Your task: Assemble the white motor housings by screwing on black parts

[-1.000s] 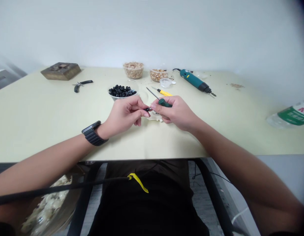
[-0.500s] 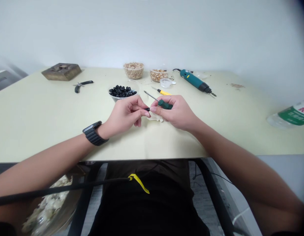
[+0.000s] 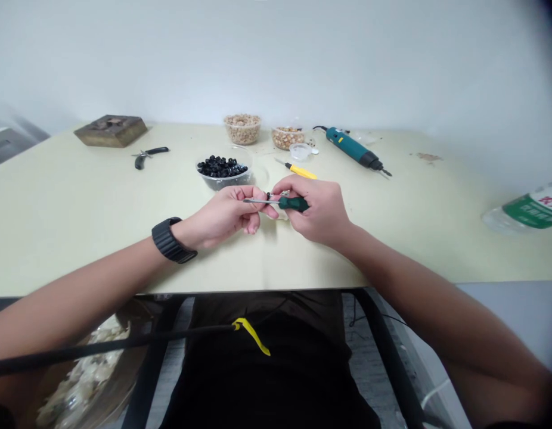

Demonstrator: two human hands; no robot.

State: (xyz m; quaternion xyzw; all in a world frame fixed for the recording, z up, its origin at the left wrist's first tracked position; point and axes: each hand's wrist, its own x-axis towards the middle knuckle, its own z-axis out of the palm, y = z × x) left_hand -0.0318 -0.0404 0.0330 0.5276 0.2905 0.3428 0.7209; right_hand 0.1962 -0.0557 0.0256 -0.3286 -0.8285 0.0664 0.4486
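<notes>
My left hand [image 3: 233, 214] pinches a small black piece [image 3: 269, 195], mostly covered by the fingers. Its exact kind is too small to tell. In my right hand [image 3: 323, 208] is a screwdriver [image 3: 294, 204] with a green handle; its metal shaft points left across my left fingertips. The fingertips of both hands meet, or nearly meet, around the black piece. A pale, crumpled scrap [image 3: 279, 213] lies beneath them, partly hidden. Just beyond my left hand stands a clear bowl [image 3: 247, 156] of shiny black pieces [image 3: 222, 167].
Behind are a yellow-handled knife [image 3: 301, 171], a small clear cup [image 3: 300, 152], two tubs of tan bits [image 3: 242, 130] [image 3: 287, 138] and a teal rotary tool [image 3: 352, 147]. Pliers [image 3: 146, 156] and a brown block [image 3: 110, 131] are at left, a bottle [image 3: 526, 211] at right.
The screwdriver has swung down from pointing up and left to lying nearly level across my left fingers. My right hand has turned over it, and my left hand has shifted slightly down.
</notes>
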